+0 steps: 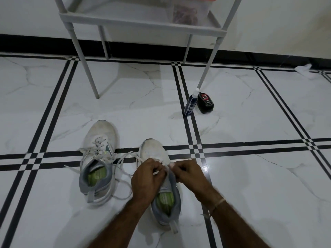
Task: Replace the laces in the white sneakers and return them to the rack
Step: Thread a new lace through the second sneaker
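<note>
— What's furthest left?
— One white sneaker [97, 158] on the floor [250, 176], toe pointing away, its laces [99, 143] slack.
— And the hands?
— The left hand [147, 178] is curled, pinching a lace [125, 156] over the second sneaker [154, 152], which lies just beside the first. The right hand [188, 173] seems to pinch it too, though its fingertips are blurred.
— Further right?
— A blue spray bottle [190, 103] close beside a black case [205, 102]; the rack [206, 32] stands behind.

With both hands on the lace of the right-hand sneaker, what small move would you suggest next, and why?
Probably draw the lace snug through its eyelet: left hand and right hand both pinch it over the sneaker, and slack loops lie on the floor beside it.
</note>
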Demonstrator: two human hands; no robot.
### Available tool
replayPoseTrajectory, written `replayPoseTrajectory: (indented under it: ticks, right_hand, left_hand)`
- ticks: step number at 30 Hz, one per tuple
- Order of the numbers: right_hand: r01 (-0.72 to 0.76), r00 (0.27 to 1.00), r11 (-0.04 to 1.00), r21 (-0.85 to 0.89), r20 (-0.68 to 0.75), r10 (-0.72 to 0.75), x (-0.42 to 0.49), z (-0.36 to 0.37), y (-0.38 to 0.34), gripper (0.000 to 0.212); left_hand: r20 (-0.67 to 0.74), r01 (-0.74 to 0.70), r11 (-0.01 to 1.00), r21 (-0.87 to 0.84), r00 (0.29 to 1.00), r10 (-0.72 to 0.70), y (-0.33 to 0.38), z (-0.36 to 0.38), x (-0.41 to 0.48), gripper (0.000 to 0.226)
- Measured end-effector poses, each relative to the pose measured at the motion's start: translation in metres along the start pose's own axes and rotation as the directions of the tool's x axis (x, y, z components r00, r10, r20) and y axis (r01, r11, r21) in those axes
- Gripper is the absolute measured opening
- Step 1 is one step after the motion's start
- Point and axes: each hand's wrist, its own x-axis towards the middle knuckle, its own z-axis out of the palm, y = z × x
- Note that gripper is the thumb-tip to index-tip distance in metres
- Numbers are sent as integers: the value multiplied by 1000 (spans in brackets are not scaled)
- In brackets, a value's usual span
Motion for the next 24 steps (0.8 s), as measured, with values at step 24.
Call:
replayPoseTrajectory:
  ticks: [24]
  right_hand:
    - [94, 987, 955, 280, -154, -52, 18, -18, -5, 17]
  left_hand:
    - [80, 25, 996, 82, 996, -31, -1, -23, 6, 23]
